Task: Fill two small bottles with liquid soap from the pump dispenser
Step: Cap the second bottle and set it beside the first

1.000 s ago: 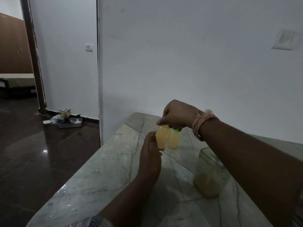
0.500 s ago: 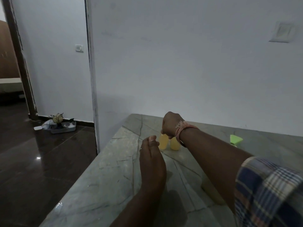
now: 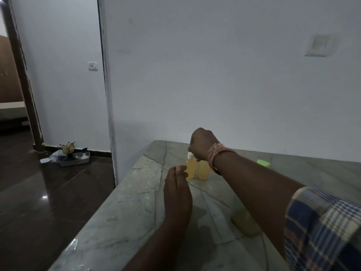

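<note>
Two small bottles of yellow soap stand side by side on the marble slab (image 3: 121, 216). The left bottle (image 3: 190, 169) has a white cap, and my right hand (image 3: 202, 143) pinches that cap from above. My right wrist covers the top of the right bottle (image 3: 203, 170). My left hand (image 3: 176, 190) hovers just left of the left bottle, fingers straight, holding nothing. A clear container (image 3: 246, 224) with yellow liquid at its bottom shows under my right forearm, mostly hidden.
A green lid (image 3: 263, 163) lies on the slab at the far right, near the white wall. The slab's left edge drops to a dark polished floor. A tray with small items (image 3: 70, 156) sits on that floor by the doorway.
My right hand has lifted slightly, and the white cap on the left bottle now shows under its fingers. The view has drifted, and my left hand stays beside the bottle.
</note>
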Action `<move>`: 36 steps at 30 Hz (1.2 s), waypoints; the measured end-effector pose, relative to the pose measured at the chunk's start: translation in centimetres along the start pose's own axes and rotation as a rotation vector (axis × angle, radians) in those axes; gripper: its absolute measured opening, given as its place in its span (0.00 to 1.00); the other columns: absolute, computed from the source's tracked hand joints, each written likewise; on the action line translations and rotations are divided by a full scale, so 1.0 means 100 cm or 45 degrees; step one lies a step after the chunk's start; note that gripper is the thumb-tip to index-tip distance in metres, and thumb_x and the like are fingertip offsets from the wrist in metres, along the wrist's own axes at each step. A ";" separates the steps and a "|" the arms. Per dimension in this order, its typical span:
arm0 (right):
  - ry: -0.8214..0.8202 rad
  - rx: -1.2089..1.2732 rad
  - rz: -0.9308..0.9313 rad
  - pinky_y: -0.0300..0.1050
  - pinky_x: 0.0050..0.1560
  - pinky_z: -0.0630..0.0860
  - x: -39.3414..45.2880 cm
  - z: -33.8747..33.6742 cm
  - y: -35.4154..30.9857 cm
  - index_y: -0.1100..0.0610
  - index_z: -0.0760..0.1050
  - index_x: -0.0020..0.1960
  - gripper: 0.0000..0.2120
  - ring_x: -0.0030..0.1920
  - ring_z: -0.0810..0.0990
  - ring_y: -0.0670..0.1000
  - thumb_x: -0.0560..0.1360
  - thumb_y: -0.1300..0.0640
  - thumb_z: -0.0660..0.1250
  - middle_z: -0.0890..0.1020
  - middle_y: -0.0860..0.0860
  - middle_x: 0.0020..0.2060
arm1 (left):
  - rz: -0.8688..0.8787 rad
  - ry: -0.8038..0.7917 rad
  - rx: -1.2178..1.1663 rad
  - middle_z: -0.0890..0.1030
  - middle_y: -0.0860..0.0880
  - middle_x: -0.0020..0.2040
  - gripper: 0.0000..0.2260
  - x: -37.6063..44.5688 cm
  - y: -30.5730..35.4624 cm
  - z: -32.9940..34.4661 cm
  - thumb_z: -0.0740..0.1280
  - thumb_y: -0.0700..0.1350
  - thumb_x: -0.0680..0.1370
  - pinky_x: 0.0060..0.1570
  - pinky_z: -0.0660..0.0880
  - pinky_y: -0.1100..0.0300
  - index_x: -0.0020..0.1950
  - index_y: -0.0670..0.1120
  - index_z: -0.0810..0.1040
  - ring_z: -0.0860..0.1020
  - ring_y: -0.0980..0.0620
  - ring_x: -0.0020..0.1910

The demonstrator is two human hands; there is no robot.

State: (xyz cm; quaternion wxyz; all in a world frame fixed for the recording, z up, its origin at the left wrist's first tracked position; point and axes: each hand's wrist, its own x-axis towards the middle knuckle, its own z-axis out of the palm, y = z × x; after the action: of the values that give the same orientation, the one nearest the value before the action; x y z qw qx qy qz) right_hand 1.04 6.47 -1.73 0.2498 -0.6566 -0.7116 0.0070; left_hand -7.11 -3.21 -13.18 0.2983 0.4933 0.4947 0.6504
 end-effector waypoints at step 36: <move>0.807 1.032 0.700 0.46 0.44 0.70 -0.118 -0.004 0.100 0.57 0.82 0.47 0.24 0.48 0.80 0.57 0.80 0.44 0.50 0.84 0.54 0.45 | -0.227 -0.784 -0.076 0.68 0.49 0.75 0.35 -0.030 0.060 0.086 0.64 0.51 0.81 0.57 0.74 0.66 0.82 0.51 0.49 0.72 0.52 0.67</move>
State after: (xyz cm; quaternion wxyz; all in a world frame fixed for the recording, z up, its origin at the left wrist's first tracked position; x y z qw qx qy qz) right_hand 10.63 -3.38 -8.83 0.6709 -0.6392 -0.3461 0.1465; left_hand 2.51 -4.83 -8.39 0.5040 0.6127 0.4032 0.4561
